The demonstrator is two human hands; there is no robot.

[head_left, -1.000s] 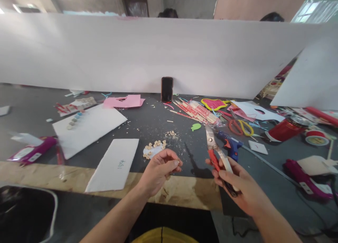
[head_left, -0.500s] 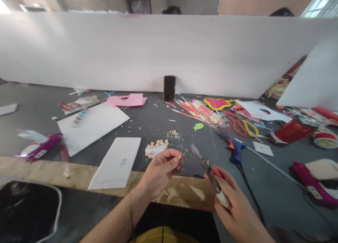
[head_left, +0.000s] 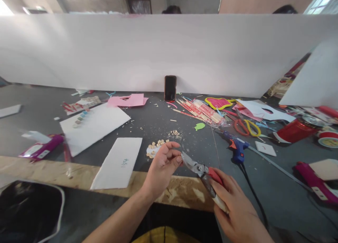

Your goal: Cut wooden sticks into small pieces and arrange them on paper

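My right hand [head_left: 231, 197] is wrapped round a pair of pruning shears [head_left: 202, 170] with one red and one pale handle. Their blade tips reach the fingertips of my left hand [head_left: 165, 165]. Thumb and forefinger are pinched there, and whatever sits between them is hidden or too small to make out. Just behind the left hand lies a white piece [head_left: 151, 150] ringed with small beige bits. A little pile of similar bits [head_left: 174, 133] lies beyond it on the dark table.
A white board with writing [head_left: 117, 162] lies left of my hands. To the right is a blue glue gun [head_left: 238, 148], with scissors [head_left: 246, 127] and a red can [head_left: 298, 128] beyond. Thin sticks [head_left: 202, 111] lie before a propped phone [head_left: 170, 88]. A white panel [head_left: 105, 49] stands across the back.
My right hand has brought the shears leftward, so their tips now meet the left fingertips. The left hand has turned slightly, its fingers lifting. The small pale bit seen there earlier is hidden.
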